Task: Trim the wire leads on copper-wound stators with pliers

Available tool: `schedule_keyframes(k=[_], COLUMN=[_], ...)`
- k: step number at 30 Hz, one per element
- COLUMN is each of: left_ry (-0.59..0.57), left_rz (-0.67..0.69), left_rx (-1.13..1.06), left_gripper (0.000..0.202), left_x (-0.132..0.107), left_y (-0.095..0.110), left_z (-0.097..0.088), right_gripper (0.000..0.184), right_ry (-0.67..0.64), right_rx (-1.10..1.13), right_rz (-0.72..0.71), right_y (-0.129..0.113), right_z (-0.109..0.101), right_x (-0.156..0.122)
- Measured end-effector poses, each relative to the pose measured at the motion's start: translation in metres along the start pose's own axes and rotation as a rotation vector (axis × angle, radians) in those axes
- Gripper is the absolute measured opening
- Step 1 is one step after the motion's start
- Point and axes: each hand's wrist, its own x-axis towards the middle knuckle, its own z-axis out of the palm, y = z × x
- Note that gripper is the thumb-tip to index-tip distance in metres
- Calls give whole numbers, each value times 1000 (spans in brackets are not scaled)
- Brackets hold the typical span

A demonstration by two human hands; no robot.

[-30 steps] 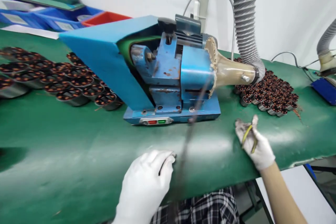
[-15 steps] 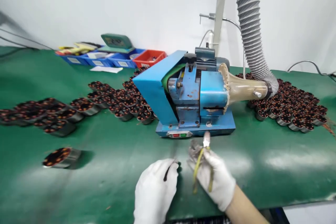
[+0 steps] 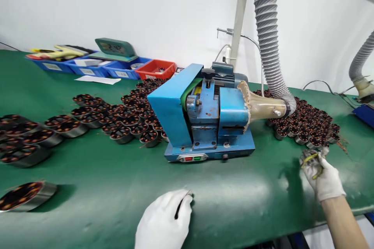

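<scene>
My left hand (image 3: 165, 221), in a white glove with a dark streak at the fingertips, rests on the green table (image 3: 117, 186) near its front edge, fingers curled together. My right hand (image 3: 320, 175), in a dirty white glove, reaches right towards the pile of copper-wound stators (image 3: 306, 122); a yellow strip (image 3: 311, 158) lies across its closed fingers. A blue belt machine (image 3: 204, 114) with red and green buttons stands between the two hands, farther back.
More stators (image 3: 128, 113) lie in rows left of the machine, one (image 3: 25, 196) alone at the near left. A grey ribbed hose (image 3: 267, 35) runs from the machine's funnel upward. Blue and red bins (image 3: 117, 68) stand at the back left.
My right hand swung from the front of the machine out to the right, near the stator pile. My left hand stayed by the table's front edge. The view shifted slightly.
</scene>
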Motion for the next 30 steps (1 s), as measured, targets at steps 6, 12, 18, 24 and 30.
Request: schedule_keyframes(k=[6, 12, 18, 24, 30], left_ry=[-276, -506, -663, -581, -663], left_rz=[-366, -287, -142, -617, -577], left_rx=[-385, -375, -501, -1250, -1660], left_gripper=[42, 74, 52, 39, 31], left_x=[-23, -26, 8, -6, -7], left_y=[39, 44, 54, 89, 93], left_z=[7, -3, -5, -5, -19], right_gripper=[36, 55, 43, 36, 45], right_ry=[0, -417, -403, -731, -1124], right_rx=[-509, -1039, -1246, -716, -331], right_rz=[-158, -421, -600, -707, -803], right_y=[-19, 10, 30, -12, -65], right_z=[4, 36, 58, 70, 86], right_x=[-30, -59, -65, -123, -149])
